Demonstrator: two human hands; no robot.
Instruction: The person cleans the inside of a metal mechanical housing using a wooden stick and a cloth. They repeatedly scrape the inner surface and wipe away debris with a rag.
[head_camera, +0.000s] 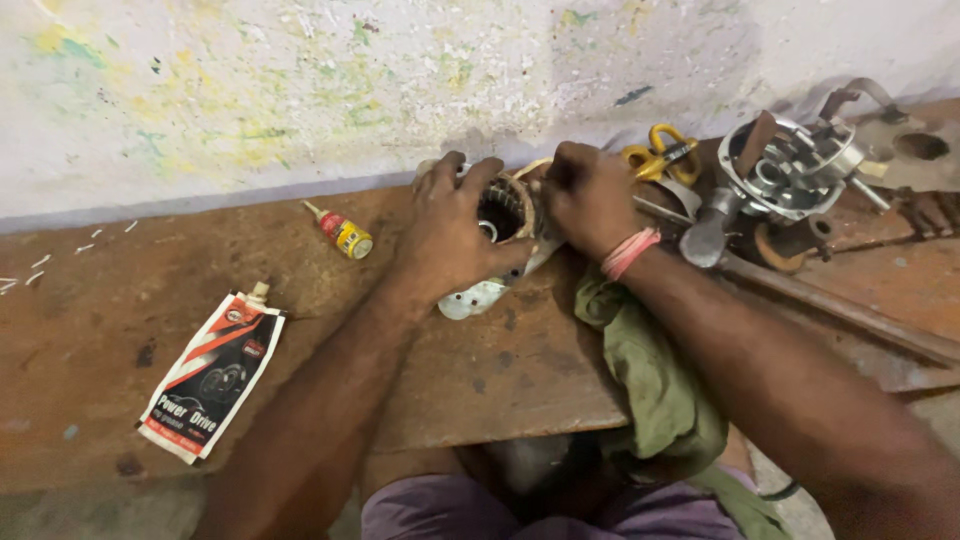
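Left hand (452, 225): grip wrapped round the near side of the motor part (508, 212), thumb low, fingers curled over the top; holding it steady on the bench (480, 370).
Right hand (588, 195): fingers bunched and pressed against the right edge of the motor part, knuckles up; clenched, but what the fingertips pinch, if anything, is hidden. Pink band (630, 252) on the wrist.
Motor part: round metal housing, open end towards the camera, dark toothed ring inside; sits at the back of the bench near the wall (300, 90), between the two hands.
Plate (478, 297): pale metal with small holes, flat under the motor part, sticking out towards the near edge.
Rag (650, 370): olive green, under the right forearm, draped over the bench's front edge.
Scissors (662, 152): yellow handles, just behind the right hand.
Casting (790, 165): silver engine casting with brackets, right of the scissors, well apart from the hands.
Bar (830, 305): rusty, runs diagonally along the right side of the bench.
Tube (340, 230): small yellow and red, nozzle up-left, lying left of the left hand.
Pouch (213, 375): white, red and black sachet with a spout, flat at the bench's left front.
Wall: whitish, flecked with yellow and green paint.
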